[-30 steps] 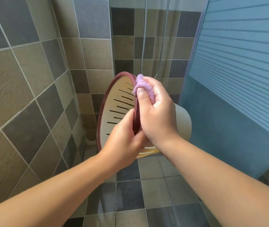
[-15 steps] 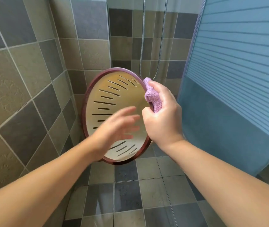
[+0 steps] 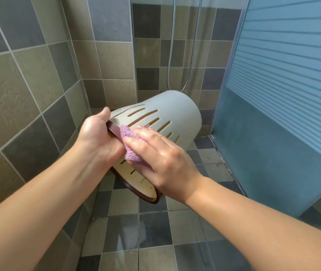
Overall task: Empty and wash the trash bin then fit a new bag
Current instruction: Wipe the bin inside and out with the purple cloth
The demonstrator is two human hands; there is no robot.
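The trash bin (image 3: 165, 118) is held up in the air over the tiled shower floor (image 3: 155, 231), tipped nearly onto its side, its closed base pointing away toward the corner of the tiled wall (image 3: 28, 85) and its dark red rim (image 3: 142, 196) turned back toward the person. The left hand (image 3: 95, 137) grips that rim at its upper edge, thumb over the outside and the fingers hidden from view, seemingly hooked inside the mouth. The right hand (image 3: 159, 159) presses a small purple cloth (image 3: 130, 143) against the slotted side wall just below the rim, fingers curled round the wad. The bin looks like thin moulded plastic, pale outside and cream inside, and one hand carries it with no sign of strain, so it is probably light. The wall, pierced by long slots, likely flexes under pressure, while the thickened rim is the stiffest part and the sensible place to hold. The skin on both hands shines as if wet, so the smooth plastic may well be slippery; a hooked hold over the rim should slip less than a flat grasp on the wall. It seems sturdy rather than fragile. A frosted blue door (image 3: 283, 94) stands at the right and a shower hose (image 3: 193, 45) hangs behind.
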